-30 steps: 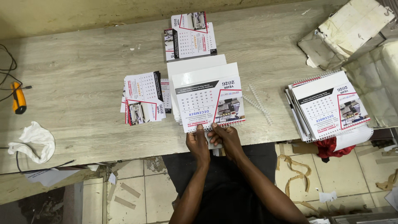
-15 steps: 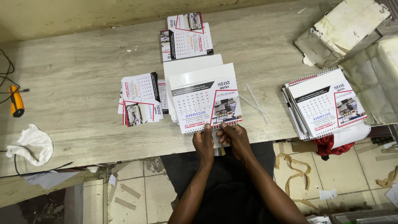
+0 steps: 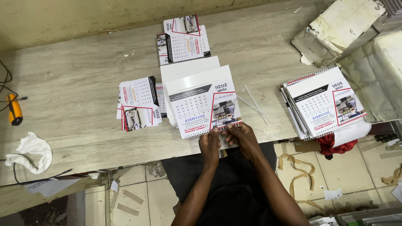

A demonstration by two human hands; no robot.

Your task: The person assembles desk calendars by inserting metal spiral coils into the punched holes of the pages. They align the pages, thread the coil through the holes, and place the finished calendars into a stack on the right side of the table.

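At the near edge of the bench: your two hands meet on the bottom edge of the top calendar (image 3: 204, 106).
Left hand (image 3: 209, 144): its fingers pinch the calendar's punched edge, beside the white wire binding.
Right hand (image 3: 242, 137): it grips the same edge, touching the left hand, at the red part of the binding.
Calendar: it lies on a white stack in front of you, and its lower edge hangs a little over the bench (image 3: 75, 88) edge.
To your left: a small pile of calendar sheets (image 3: 138, 104), and farther away a white cloth (image 3: 31, 151) and an orange tool (image 3: 14, 109).
To your right: loose white binding coils (image 3: 254, 102), then a stack of bound calendars (image 3: 324, 102).
Farther back: another pile of sheets (image 3: 183, 38).
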